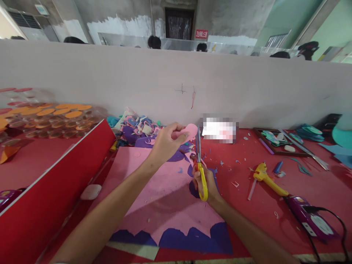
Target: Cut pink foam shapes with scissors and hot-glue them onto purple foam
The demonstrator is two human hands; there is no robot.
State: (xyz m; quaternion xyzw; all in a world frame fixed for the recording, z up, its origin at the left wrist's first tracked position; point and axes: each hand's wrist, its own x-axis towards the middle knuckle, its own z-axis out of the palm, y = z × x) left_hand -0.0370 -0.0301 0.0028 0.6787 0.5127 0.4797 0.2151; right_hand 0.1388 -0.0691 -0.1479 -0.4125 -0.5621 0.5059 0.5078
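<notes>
- The left hand [165, 143], one o'clock from the middle of the pink sheet, pinches a rounded pink piece between thumb and fingers; the right hand [211, 187], at three o'clock, is curled around the scissors, fingers at the handles.
- The red surface [242, 212] carries everything within reach, with small scraps scattered mostly at two to four o'clock.
- A pale partition [137, 77] stands at twelve o'clock, across the far edge.
- The pink sheet [154, 190] lies flat beneath the forearms, its near edge cut into jagged points — a purple sheet [195, 242] shows under it at six o'clock.
- A red board [63, 176] runs lengthwise at nine o'clock.
- Rows of orange discs [45, 112] sit beyond that board at ten o'clock.
- A heap of scraps [132, 130], pink, purple and pale, lies at eleven o'clock against the partition.
- A yellow glue gun [271, 181] rests at three o'clock, a purple device [310, 218] adjoining its rear end.
- The scissors [198, 150], yellow-handled, point their blades towards twelve o'clock.
- The pink piece [191, 132] is at one o'clock, just left of the blades — whether they touch, I cannot tell.
- A small blue stick [278, 167] lies just beside the glue gun.
</notes>
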